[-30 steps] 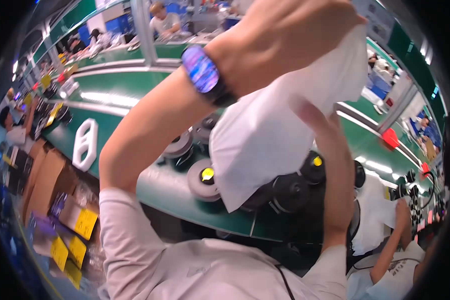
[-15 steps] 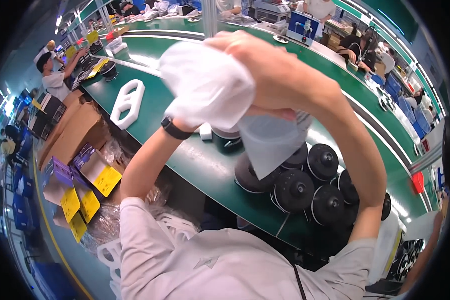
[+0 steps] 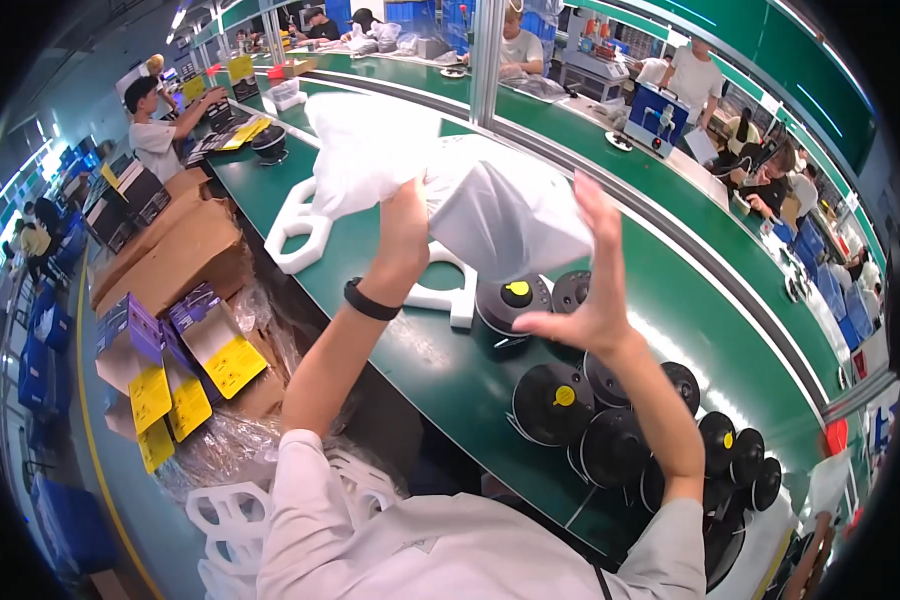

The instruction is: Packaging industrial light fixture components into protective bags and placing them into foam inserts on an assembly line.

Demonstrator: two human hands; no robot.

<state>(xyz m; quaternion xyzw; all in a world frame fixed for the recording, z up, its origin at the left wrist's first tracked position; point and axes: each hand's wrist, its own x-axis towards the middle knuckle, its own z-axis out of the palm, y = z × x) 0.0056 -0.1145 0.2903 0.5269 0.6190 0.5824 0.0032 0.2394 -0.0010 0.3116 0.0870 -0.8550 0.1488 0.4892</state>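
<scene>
A thin white bag (image 3: 510, 215), crumpled at its left end and puffed out at its right, is held up over the bench by my left hand (image 3: 406, 222). The bag covers that hand's fingers; only the wrist and the base of the hand show. My right hand (image 3: 598, 285) is open beside the bag's right end, thumb and fingers spread wide. Below it on the green bench stand several black round dome-shaped units (image 3: 552, 402), some with yellow round stickers. One such unit (image 3: 513, 300) sits under the bag, next to a white foam insert (image 3: 448, 295).
Another white foam insert (image 3: 295, 225) lies farther left on the green bench (image 3: 410, 365). At left, a cardboard box (image 3: 185, 270) holds purple-and-yellow cartons (image 3: 210, 340) and clear plastic wrap. More foam inserts (image 3: 232, 512) are stacked low at left. A metal post (image 3: 486, 65) rises beyond the bag; co-workers sit farther off.
My right hand has come away from the bag, moving down and right, and its fingers have spread. The bag now stretches out wider to the right. The head view has shifted.
</scene>
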